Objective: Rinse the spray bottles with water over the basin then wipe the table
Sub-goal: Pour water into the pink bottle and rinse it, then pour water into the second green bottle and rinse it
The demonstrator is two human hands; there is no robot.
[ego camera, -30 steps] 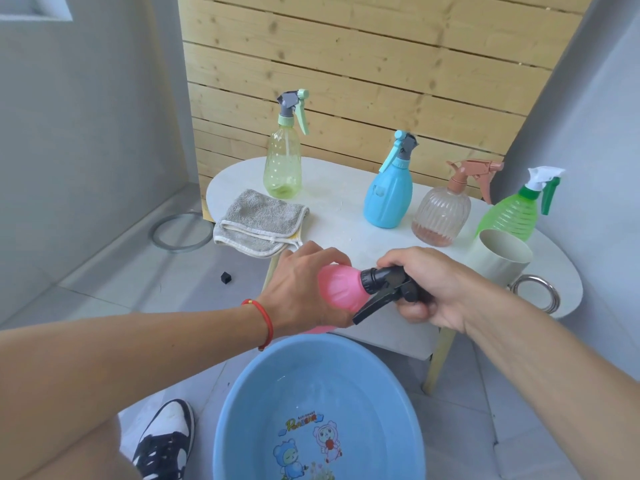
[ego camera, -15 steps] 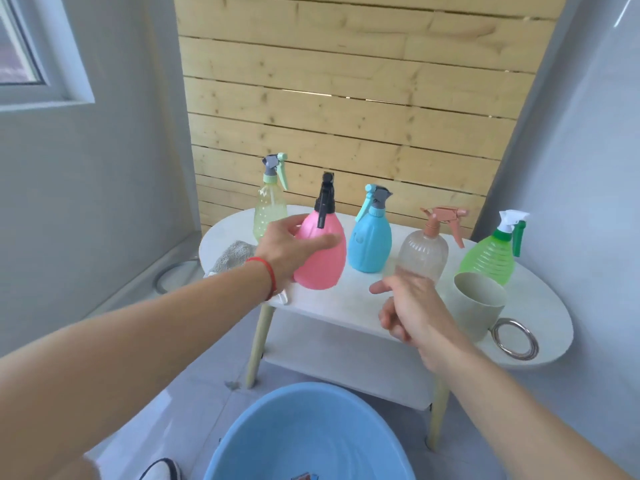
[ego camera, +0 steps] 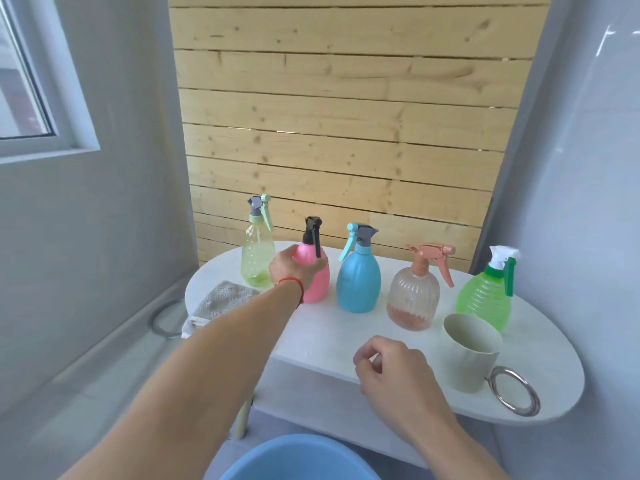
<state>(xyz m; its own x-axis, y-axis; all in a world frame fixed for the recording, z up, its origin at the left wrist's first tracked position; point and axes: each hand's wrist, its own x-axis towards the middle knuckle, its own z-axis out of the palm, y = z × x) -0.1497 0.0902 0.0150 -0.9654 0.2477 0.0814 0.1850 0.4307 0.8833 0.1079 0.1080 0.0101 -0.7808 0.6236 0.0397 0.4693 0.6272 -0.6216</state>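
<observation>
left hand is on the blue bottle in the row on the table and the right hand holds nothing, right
Not quite. In the head view the left hand grips the pink bottle, not the blue bottle beside it. The bottle does stand in the row on the table, and the right hand holds nothing.

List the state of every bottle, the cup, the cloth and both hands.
Pink spray bottle: upright, held by left hand.
Yellow-green bottle: upright, untouched.
Blue bottle: upright.
Clear ribbed bottle: upright.
Green bottle: upright.
Pale cup: upright.
Grey cloth: crumpled.
Right hand: loosely curled, empty.
</observation>
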